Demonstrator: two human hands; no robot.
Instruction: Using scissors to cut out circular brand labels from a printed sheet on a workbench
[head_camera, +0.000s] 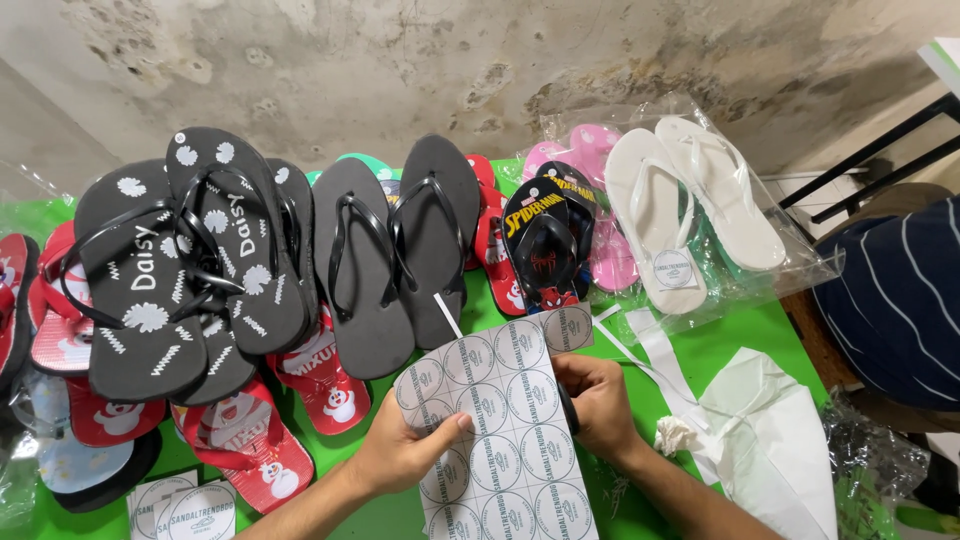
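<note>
Both hands clamped on a sheet of round stickers above the green bench, left hand pinching its left edge, right hand gripping its right edge, plain black flip-flops just behind, bagged white flip-flops further right

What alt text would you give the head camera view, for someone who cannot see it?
Two bare hands hold a sheet of round stickers over a green table: the left hand grips its left edge, the right hand its right edge. Behind it lie rows of flip-flops: plain black flip-flops, black ones with white flowers, red ones, and a white pair in a clear bag.
</note>
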